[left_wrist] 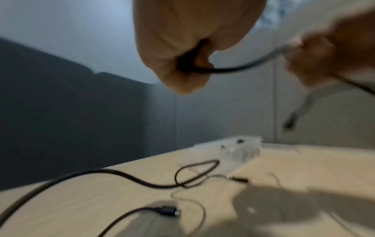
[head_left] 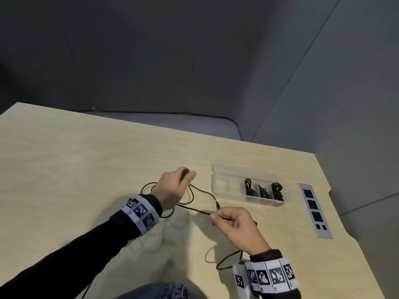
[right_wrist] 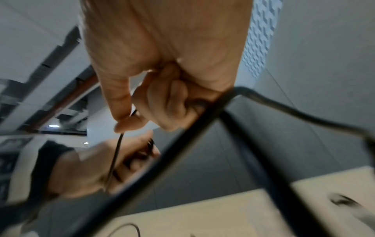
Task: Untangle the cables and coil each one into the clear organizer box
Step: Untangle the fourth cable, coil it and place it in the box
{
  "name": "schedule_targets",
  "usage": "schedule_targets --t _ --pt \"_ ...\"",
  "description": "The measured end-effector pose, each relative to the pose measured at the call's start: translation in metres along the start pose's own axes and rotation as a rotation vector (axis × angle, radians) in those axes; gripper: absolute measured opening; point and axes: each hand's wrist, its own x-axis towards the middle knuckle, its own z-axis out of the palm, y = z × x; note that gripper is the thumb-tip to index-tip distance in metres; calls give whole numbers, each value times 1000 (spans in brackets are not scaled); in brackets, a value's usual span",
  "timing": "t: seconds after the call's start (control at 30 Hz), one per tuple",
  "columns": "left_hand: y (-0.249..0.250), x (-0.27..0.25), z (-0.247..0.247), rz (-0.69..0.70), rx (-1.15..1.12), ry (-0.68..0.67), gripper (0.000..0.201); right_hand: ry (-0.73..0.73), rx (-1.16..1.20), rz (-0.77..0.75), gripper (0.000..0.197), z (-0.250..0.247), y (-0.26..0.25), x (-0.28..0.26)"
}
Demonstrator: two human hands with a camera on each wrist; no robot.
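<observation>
One thin black cable (head_left: 195, 209) runs between your hands: left hand (head_left: 172, 186) grips it, right hand (head_left: 235, 225) pinches it; three coils (head_left: 263, 190) fill the box (head_left: 222, 184).

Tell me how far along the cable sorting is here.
Done: three coiled cables sit in the clear organizer box; its left compartments look empty. In hand: the left hand and right hand both grip one black cable, uncoiled. Left: coiling it and boxing it.
</observation>
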Motion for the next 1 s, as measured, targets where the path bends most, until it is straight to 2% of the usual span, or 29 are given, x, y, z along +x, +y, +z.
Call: schedule_targets --t 0.07,0.1,0.17,0.23,0.27,0.33,0.4,0.47,0.6,0.67,0.77,0.87,1.0 --pt "1 -5 8 58 295 -157 46 -12 -84 -70 22 -1 -12 2" --pt "1 -7 10 78 326 -206 55 6 -165 -127 18 -1 -14 4" --pt "-3 -11 9 124 138 -281 70 86 -243 -225 10 -4 -15 8" --pt "-7 -17 7 238 -29 -369 62 165 -223 -234 12 -11 -9 15" --pt "-9 -21 8 269 -11 -425 60 190 -225 -219 14 -14 -4 19" --pt "-11 -28 12 240 103 -472 59 215 -247 -179 14 -16 4 24" --pt "-13 -31 15 147 27 -416 46 239 -213 -134 11 -13 12 29" --pt "-11 -32 13 20 -222 -356 25 278 -131 -86 7 -9 17 32" --pt "4 -34 6 -139 -619 -202 30 363 95 -1 6 -4 25 37" --pt "9 -33 1 -167 -699 -124 35 372 182 11 12 -2 29 37" --pt "8 -31 1 -233 -899 -94 30 297 187 18 18 3 33 35" --pt "11 -29 3 -245 -1058 -66 41 178 121 33 21 10 33 33" --pt "25 -25 5 -231 -1117 -54 27 7 -4 83 24 18 33 32"
